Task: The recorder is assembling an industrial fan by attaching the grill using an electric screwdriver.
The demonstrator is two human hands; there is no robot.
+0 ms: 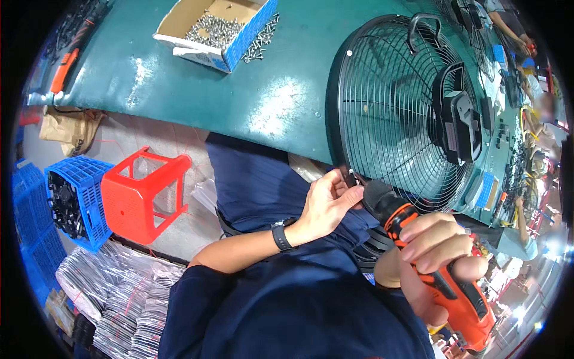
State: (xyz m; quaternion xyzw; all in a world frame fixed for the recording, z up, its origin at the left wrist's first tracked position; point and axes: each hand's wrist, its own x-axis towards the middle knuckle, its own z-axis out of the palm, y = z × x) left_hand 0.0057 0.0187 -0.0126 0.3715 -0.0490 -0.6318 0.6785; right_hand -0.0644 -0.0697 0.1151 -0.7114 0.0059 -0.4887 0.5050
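A round black fan (391, 102) with a wire grille stands on edge on the green table, its motor housing (460, 128) facing right. My right hand (439, 248) is closed round an orange and black cordless drill (463, 308). The drill's dark nose points up and left at the fan's lower rim, close to my left fingertips. My left hand (330, 203), with a black watch on its wrist, pinches at a small black part (349, 178) on that rim. Exactly what lies between those fingers is partly hidden. The drill's tip is also hard to make out.
An open cardboard box (224, 57) of screws sits on the green table (179, 96), with loose screws beside it. An orange-handled tool (64, 70) lies far left. A red plastic stool (128, 206), a blue crate (89, 209) and wrapped stacks (128, 299) stand left. Other people work at right.
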